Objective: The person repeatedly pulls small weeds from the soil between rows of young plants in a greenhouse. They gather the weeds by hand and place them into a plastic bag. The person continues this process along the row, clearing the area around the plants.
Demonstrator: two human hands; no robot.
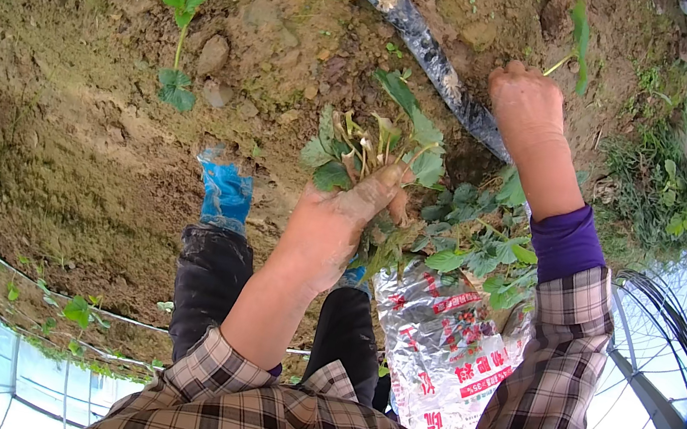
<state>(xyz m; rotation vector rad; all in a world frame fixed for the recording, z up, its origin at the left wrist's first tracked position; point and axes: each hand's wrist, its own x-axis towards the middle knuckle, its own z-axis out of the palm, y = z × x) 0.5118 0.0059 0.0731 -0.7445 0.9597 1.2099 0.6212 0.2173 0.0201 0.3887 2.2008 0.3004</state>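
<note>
My left hand (330, 233) is closed around a bunch of leafy seedlings (423, 163), probably strawberry, whose pale stem ends point up past the thumb. My right hand (531, 110) reaches down to the soil (320, 31) beyond a black hose (426, 39). Its fingers are curled and largely hidden under the back of the hand. Right beside the knuckles, a single green seedling (580, 43) leans out, its stem meeting the hand's edge. Whether the fingers grip that stem cannot be told.
Near my right forearm, more leafy seedlings (501, 259) lie over a silver printed sack (411, 337). A small seedling (184, 14) stands in the soil at left. Blue foot covering (227, 190) shows below my trouser leg. Grass (648, 189) and a greenhouse frame (648, 399) lie at right.
</note>
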